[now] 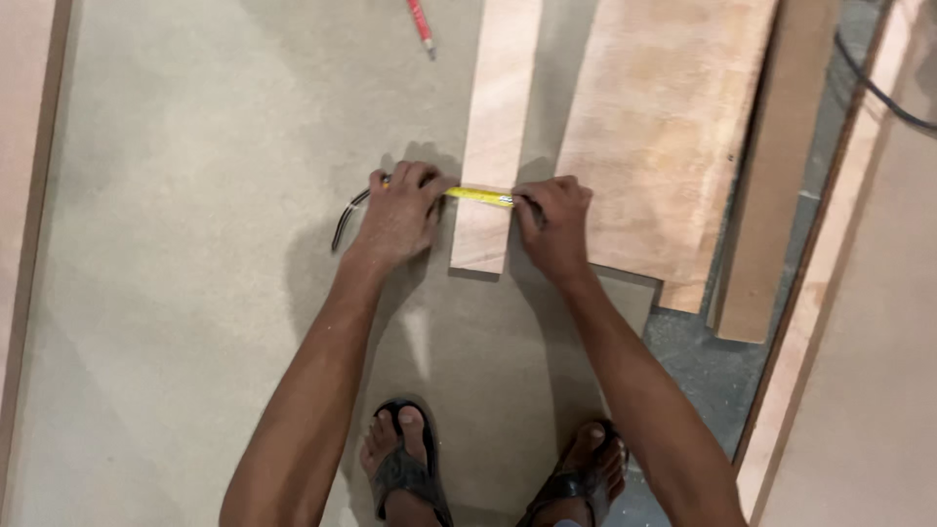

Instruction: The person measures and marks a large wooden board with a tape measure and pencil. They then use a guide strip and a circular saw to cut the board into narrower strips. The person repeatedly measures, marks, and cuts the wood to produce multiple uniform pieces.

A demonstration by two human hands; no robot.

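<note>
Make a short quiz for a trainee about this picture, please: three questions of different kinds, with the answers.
1. True or false: the yellow tape measure lies across the narrow wood strip.
2. Which hand covers the tape's case? A) left hand B) right hand
3. What red thing lies on the board at the top?

Key
1. True.
2. A; the right hand pins the tape's free end beside the strip.
3. A red pencil, apart from both hands.
</note>
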